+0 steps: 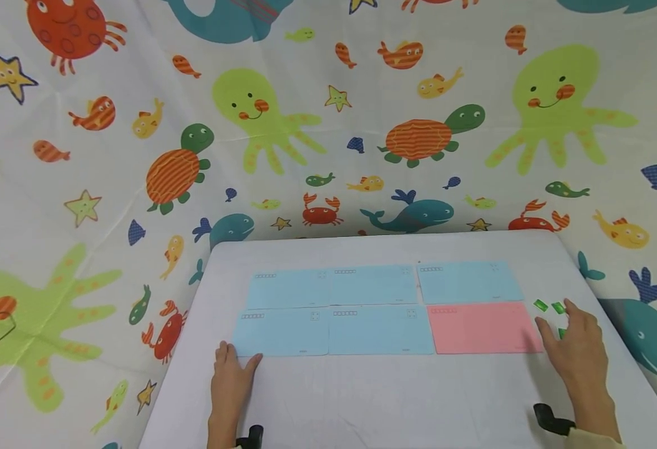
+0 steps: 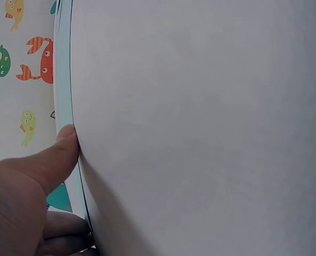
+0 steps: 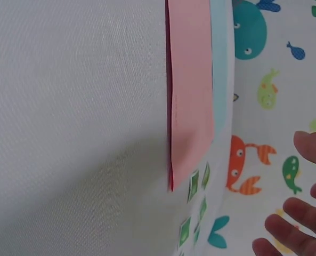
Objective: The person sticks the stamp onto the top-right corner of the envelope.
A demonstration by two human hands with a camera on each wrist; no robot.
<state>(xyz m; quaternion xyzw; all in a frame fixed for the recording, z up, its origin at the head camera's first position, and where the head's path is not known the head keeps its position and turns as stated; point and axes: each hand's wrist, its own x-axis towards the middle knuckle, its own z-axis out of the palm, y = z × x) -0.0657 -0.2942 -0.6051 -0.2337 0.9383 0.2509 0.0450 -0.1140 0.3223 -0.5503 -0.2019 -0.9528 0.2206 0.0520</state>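
Note:
My left hand [image 1: 231, 383] rests at the near left corner of the front-left blue envelope [image 1: 283, 330], thumb and fingers on its near edge. In the left wrist view the thumb [image 2: 62, 154] lies against the pale blue edge. At the right, my right hand [image 1: 578, 349] is over several small green stamp-like pieces [image 1: 540, 305], fingers spread and nothing seen in its grasp. A pink envelope [image 1: 482, 330] lies just left of that hand. The right wrist view shows the fingers [image 3: 291, 229] apart from the green pieces [image 3: 194, 185]; some pieces are hidden from the head view.
More blue envelopes [image 1: 373, 287] make two rows with the pink one; a narrow gap sets off the back-right blue envelope [image 1: 468, 282]. They lie on a white table [image 1: 384, 399]. A cloth [image 1: 362, 137] printed with sea animals hangs behind and around it.

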